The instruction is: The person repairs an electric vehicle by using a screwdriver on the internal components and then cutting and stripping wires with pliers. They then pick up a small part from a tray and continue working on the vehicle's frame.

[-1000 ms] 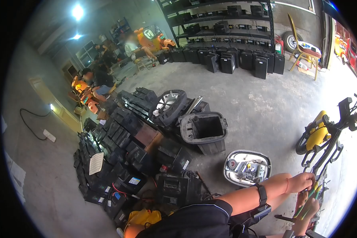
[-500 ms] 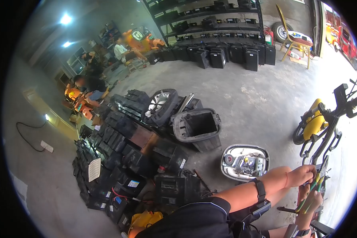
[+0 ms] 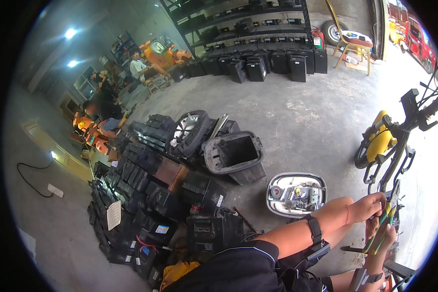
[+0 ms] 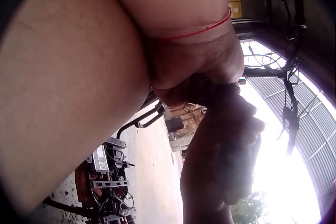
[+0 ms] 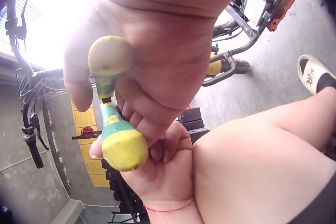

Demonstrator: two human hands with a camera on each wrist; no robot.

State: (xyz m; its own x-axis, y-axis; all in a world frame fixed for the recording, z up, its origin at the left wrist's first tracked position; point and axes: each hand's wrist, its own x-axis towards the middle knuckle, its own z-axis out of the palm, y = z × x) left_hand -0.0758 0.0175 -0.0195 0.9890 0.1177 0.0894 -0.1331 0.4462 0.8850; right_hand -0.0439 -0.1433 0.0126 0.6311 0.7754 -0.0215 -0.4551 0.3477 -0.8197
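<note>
My right hand point(image 3: 387, 237) grips a pair of pliers with green and yellow handles point(image 5: 125, 148). In the head view the pliers' metal end points up, away from me. Close beside that end is my left hand point(image 3: 366, 209), its fingers curled and a red string round the wrist. I cannot tell what, if anything, the left fingers hold. The right wrist view shows the left hand point(image 5: 160, 174) just behind the pliers' handles, partly covered by the right hand. Both hands are beside a dark bike frame point(image 3: 399, 146) with a yellow part near its wheel.
An oval tray point(image 3: 297, 214) of small parts and tools lies on the floor by my arm. Left of it stand a black bin point(image 3: 233, 170) and many black battery cases point(image 3: 214, 233). Shelving point(image 3: 243, 24), a chair point(image 3: 355, 41) and several people are farther back.
The head view has turned right, so the room slides left across it. Both hands stay close together at the bike, with the pliers still in the right hand.
</note>
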